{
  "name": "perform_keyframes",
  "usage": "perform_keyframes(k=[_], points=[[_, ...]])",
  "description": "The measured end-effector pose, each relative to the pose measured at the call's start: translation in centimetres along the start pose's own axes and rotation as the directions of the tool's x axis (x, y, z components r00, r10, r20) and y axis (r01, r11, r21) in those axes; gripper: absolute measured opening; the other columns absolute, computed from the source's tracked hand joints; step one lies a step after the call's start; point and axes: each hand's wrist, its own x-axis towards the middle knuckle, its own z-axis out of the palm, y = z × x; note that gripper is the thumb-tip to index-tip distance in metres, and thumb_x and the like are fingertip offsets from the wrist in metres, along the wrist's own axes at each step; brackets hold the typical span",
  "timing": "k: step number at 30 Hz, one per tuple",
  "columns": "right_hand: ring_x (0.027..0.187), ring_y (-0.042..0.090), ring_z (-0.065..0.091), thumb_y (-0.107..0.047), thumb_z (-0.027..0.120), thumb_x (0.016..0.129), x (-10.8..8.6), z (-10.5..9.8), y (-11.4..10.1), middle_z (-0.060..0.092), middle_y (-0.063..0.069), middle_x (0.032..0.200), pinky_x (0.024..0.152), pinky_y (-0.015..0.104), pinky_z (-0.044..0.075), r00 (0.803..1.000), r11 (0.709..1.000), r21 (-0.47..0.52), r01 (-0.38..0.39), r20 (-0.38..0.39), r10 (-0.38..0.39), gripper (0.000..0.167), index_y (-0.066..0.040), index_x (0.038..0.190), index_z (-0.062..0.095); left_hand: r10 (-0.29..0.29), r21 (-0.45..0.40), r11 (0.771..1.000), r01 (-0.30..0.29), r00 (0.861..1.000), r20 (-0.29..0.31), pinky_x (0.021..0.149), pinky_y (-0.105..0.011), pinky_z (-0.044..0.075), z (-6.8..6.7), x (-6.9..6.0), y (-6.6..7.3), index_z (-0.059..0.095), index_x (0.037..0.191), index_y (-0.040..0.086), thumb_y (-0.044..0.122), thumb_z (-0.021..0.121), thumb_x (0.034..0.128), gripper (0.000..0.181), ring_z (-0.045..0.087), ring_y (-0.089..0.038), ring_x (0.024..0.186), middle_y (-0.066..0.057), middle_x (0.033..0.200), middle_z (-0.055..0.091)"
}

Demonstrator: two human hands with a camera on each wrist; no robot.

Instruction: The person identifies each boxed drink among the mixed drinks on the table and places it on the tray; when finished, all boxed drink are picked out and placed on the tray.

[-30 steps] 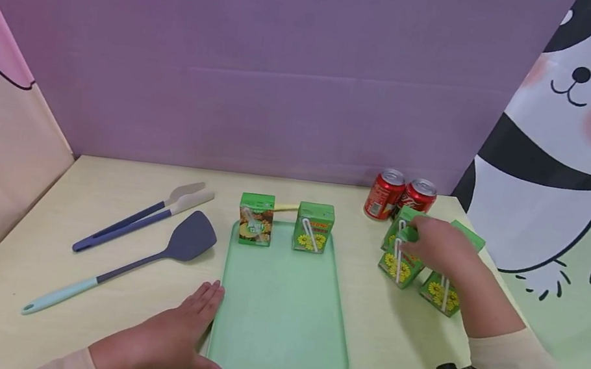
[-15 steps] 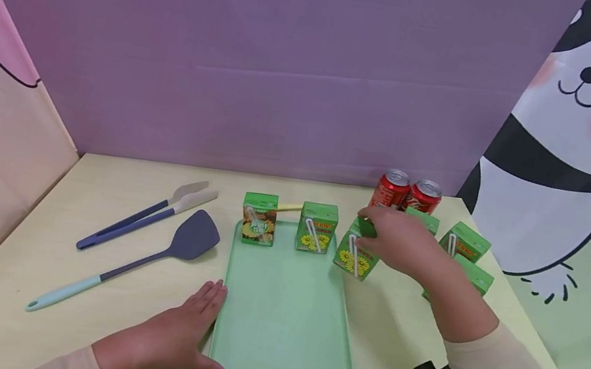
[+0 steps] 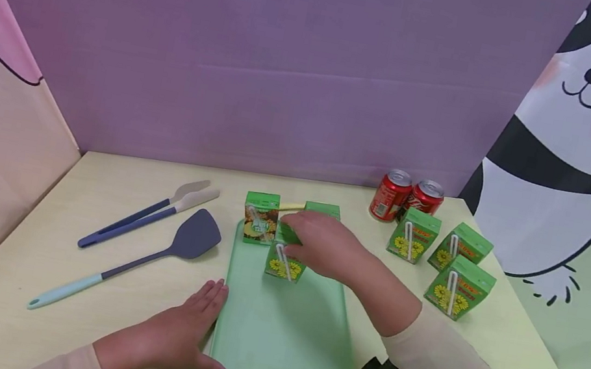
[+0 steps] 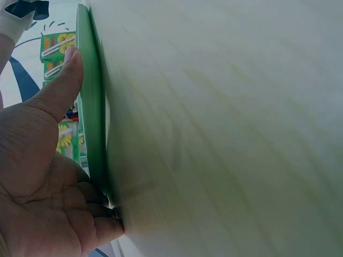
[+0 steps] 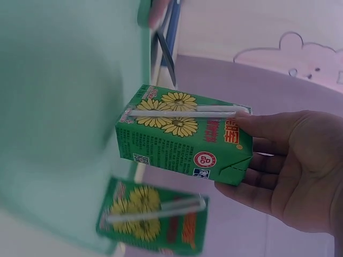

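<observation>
A turner (image 3: 139, 262) and tongs (image 3: 129, 226) lie on the table (image 3: 7, 272). The left hand (image 3: 181, 329) has its grip spread wide against the left edge of the tray (image 3: 290, 348). One carton (image 3: 261, 218) stands at the tray's back left; another (image 3: 323, 208) is mostly hidden behind the right hand (image 3: 329, 243), whose grip holds a third carton (image 3: 283, 268) over the tray. Rightmost, three cartons (image 3: 459, 289) stand near two cans (image 3: 390, 196).

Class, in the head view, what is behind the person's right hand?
Behind the right hand stands a green drink carton; there, only its top shows. The hand covers its flower-print front, which the right wrist view shows.
</observation>
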Motion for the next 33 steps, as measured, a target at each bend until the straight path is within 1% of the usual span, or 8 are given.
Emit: perform_keyframes(k=[6, 11, 14, 19, 26, 33], points=[[0.121, 0.019, 0.057, -0.032, 0.069, 0.093, 1.5, 1.1, -2.0, 0.060, 0.003, 0.133, 0.098, 0.039, 0.050, 0.997, 0.996, -0.042, 0.078, 0.030, -0.077, 0.055, -0.015, 0.142, 0.052, -0.006, 0.002, 1.000, 0.006, 1.000, -0.002, 0.117, -0.054, 0.026, 0.0, 0.0, 0.0, 0.012, 0.156, 0.000, 0.074, 0.074, 0.0648, 0.133, 0.004, -0.035, 0.152, -0.018, 0.165, 0.007], [0.124, 0.019, 0.056, -0.032, 0.067, 0.094, 2.1, 1.7, -2.9, 0.059, 0.003, 0.134, 0.101, 0.038, 0.049, 0.989, 0.988, -0.063, 0.144, 0.029, -0.142, 0.052, -0.017, 0.141, 0.052, 0.000, 0.018, 1.000, 0.000, 1.000, -0.007, 0.117, -0.053, 0.027, 0.0, 0.1, -0.1, 0.012, 0.156, 0.000, 0.075, 0.073, 0.0650, 0.133, 0.005, -0.035, 0.152, -0.018, 0.164, 0.008], [0.128, 0.019, 0.053, -0.031, 0.067, 0.094, 2.4, 1.8, -3.2, 0.057, 0.002, 0.138, 0.104, 0.037, 0.047, 0.985, 0.983, -0.077, 0.169, 0.032, -0.167, 0.051, -0.016, 0.141, 0.053, 0.006, 0.016, 1.000, -0.006, 1.000, -0.010, 0.117, -0.053, 0.027, 0.0, 0.0, 0.0, 0.012, 0.156, -0.001, 0.074, 0.074, 0.0655, 0.133, 0.005, -0.036, 0.152, -0.019, 0.164, 0.008], [0.129, 0.020, 0.053, -0.031, 0.066, 0.095, 2.7, 1.9, -3.6, 0.057, 0.003, 0.139, 0.104, 0.037, 0.047, 0.981, 0.979, -0.075, 0.191, 0.044, -0.188, 0.051, -0.015, 0.142, 0.053, 0.001, 0.014, 1.000, -0.001, 1.000, 0.000, 0.117, -0.054, 0.026, 0.0, 0.0, -0.1, 0.011, 0.156, 0.000, 0.074, 0.073, 0.0657, 0.133, 0.004, -0.036, 0.152, -0.018, 0.165, 0.006], [0.131, 0.021, 0.052, -0.031, 0.065, 0.096, 3.0, 2.1, -3.5, 0.054, 0.005, 0.143, 0.104, 0.037, 0.047, 0.978, 0.975, -0.088, 0.202, 0.060, -0.197, 0.054, -0.014, 0.144, 0.049, -0.001, 0.010, 1.000, 0.001, 1.000, 0.000, 0.117, -0.054, 0.026, 0.0, 0.0, -0.1, 0.011, 0.157, 0.000, 0.074, 0.073, 0.0658, 0.133, 0.004, -0.035, 0.152, -0.018, 0.165, 0.006], [0.134, 0.022, 0.049, -0.031, 0.064, 0.096, 2.9, 2.2, -3.5, 0.052, 0.006, 0.146, 0.106, 0.038, 0.046, 0.979, 0.975, -0.096, 0.200, 0.055, -0.195, 0.055, -0.014, 0.145, 0.048, -0.003, 0.006, 1.000, 0.003, 1.000, 0.000, 0.116, -0.054, 0.027, -0.1, -0.1, 0.0, 0.011, 0.157, 0.001, 0.075, 0.073, 0.0652, 0.133, 0.004, -0.035, 0.152, -0.017, 0.165, 0.006]])
